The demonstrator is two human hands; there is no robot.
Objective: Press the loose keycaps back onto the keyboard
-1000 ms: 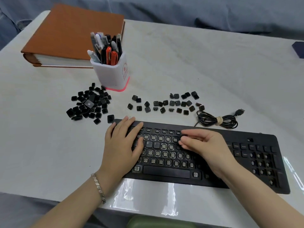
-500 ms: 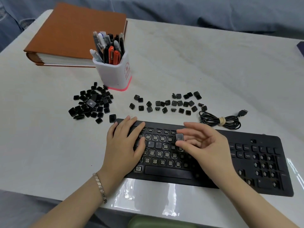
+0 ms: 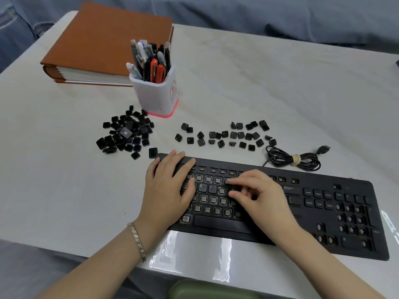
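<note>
Right hand (image 3: 261,199) pinches a keycap (image 3: 234,187) under its fingertips against the keyboard (image 3: 220,225); left hand (image 3: 168,190) lies flat alongside, released.

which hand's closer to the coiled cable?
Right. The right hand is on the middle of the keyboard, below-left of the coiled cable; the left hand is on its left end, farther off.

keyboard (image 3: 224,225): fitted keys R (image 3: 200,186) and T (image 3: 211,187), left half | long key (image 3: 289,188) right of middle: "Backspace" | wide key (image 3: 349,241) near right corner: 0 | row of loose keycaps (image 3: 233,134) beyond the keyboard: H, J, K, X legible, others unclear | keycap (image 3: 125,132) in left pile: window logo | pen cup (image 3: 157,98): red print, too small to read
</note>
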